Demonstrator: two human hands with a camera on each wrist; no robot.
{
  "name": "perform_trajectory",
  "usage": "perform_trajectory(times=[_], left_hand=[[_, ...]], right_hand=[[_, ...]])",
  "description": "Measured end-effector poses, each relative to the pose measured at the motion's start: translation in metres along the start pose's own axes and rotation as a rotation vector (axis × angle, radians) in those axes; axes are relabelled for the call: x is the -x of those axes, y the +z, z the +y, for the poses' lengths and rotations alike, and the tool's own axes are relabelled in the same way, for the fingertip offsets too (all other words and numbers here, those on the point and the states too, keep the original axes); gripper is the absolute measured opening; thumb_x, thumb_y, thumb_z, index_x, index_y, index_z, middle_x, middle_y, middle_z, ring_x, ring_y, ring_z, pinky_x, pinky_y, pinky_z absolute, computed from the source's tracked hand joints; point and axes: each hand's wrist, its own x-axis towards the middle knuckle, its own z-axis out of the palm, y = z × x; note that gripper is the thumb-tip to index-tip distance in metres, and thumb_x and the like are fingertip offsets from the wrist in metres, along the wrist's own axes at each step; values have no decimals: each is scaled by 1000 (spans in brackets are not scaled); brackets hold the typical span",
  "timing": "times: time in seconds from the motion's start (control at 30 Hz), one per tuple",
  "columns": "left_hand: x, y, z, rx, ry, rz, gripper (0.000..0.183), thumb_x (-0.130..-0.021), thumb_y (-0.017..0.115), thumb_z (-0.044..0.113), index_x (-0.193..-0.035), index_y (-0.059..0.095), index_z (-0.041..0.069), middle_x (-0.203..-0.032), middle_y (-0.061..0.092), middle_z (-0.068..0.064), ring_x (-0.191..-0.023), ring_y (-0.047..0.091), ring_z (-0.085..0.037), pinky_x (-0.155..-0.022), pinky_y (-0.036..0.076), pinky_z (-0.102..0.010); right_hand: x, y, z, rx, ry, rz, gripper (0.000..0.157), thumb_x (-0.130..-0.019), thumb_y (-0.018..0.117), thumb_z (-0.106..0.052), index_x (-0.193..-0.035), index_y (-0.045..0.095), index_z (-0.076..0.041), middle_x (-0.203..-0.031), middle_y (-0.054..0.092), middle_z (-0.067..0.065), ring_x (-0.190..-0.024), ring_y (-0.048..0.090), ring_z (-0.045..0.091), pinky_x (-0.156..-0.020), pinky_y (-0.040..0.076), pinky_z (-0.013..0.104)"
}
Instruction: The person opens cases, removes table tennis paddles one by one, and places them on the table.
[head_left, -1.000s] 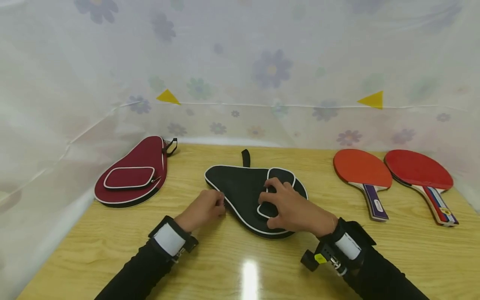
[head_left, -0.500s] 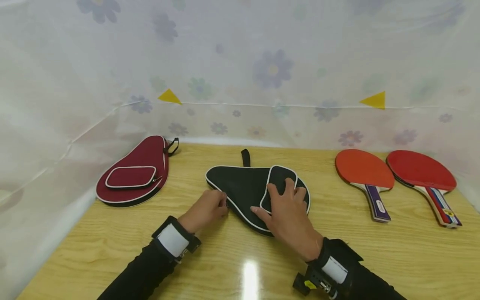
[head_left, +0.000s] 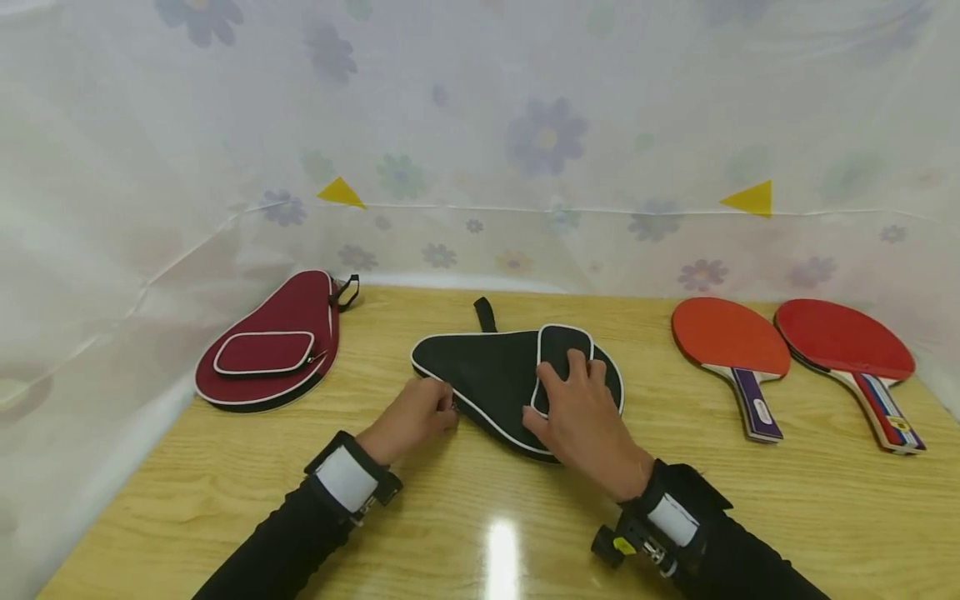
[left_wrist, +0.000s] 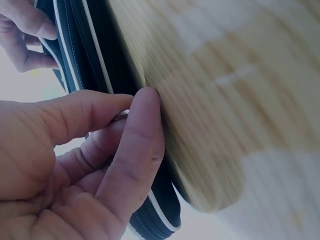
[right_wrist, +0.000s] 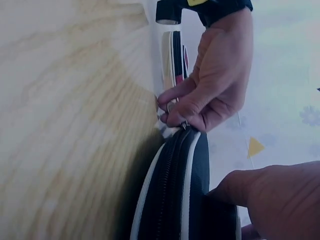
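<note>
A black table tennis bat case [head_left: 480, 367] with white piping lies at the middle of the table, its narrow end to the left. My left hand [head_left: 416, 419] pinches a small metal zipper pull [left_wrist: 122, 114] between thumb and fingers at the case's near edge. In the right wrist view, the zipper [right_wrist: 167, 185] runs along the case's side up to that hand. Over the wide end, my right hand [head_left: 588, 429] grips the raised front pocket [head_left: 558, 342], with bent fingers on top and thumb at its left side. Its palm hides part of the case's near right edge.
A dark red bat case [head_left: 288, 317] lies at the back left. On the right are an orange-faced bat [head_left: 727, 333] with a purple handle and a red-faced bat [head_left: 843, 337] with a striped handle. A flowered curtain [head_left: 480, 142] stands behind the table [head_left: 420, 533].
My right hand has shifted from the pocket's near right side to a grip over it, and the pocket and case have tilted slightly away. My left hand has stayed at the zipper pull.
</note>
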Motion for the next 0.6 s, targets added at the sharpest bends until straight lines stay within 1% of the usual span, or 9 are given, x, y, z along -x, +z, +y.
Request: perform_trajectory(times=[0.1,0.17,0.27,0.33,0.47,0.6], left_hand=[[1,0,0,1,-16,13,29,-86,68,-4,-63,56,8,-55,46,5,-50,42,-8,-50,32,-22],[2,0,0,-6,-41,25,31,-87,68,-4,-62,55,9,-54,45,5,-49,42,-8,-49,32,-22],[3,-1,1,-23,-74,50,32,-86,68,-5,-60,53,9,-53,44,5,-49,41,-8,-49,31,-23],[5,-2,1,-37,-93,68,33,-85,68,-5,-59,52,9,-53,43,5,-49,40,-8,-49,30,-23],[7,-3,2,-41,-107,88,33,-84,68,-5,-58,53,9,-53,43,6,-49,39,-8,-49,30,-23],[11,-3,2,-51,-105,109,33,-84,67,-6,-58,53,9,-54,42,6,-50,39,-8,-49,30,-23]], right_hand=[[-3,-2,6,-31,-10,-31,42,-90,73,-23,-122,62,2,-127,48,33,-111,43,51,-90,44,58],[-4,-4,9,-49,-6,-57,41,-90,72,-22,-122,62,1,-130,48,34,-115,43,52,-94,42,60],[-6,-9,14,-68,17,-98,40,-91,71,-20,-125,62,0,-139,45,34,-122,42,53,-97,43,61],[-8,-12,17,-80,24,-120,41,-92,71,-19,-128,63,-2,-144,42,34,-126,42,54,-96,45,61],[-11,-17,24,-107,8,-153,43,-94,71,-17,-133,62,-3,-150,39,32,-134,39,54,-99,45,61],[-15,-17,34,-136,-27,-173,44,-95,69,-14,-137,60,-2,-152,37,33,-137,35,55,-104,40,63]])
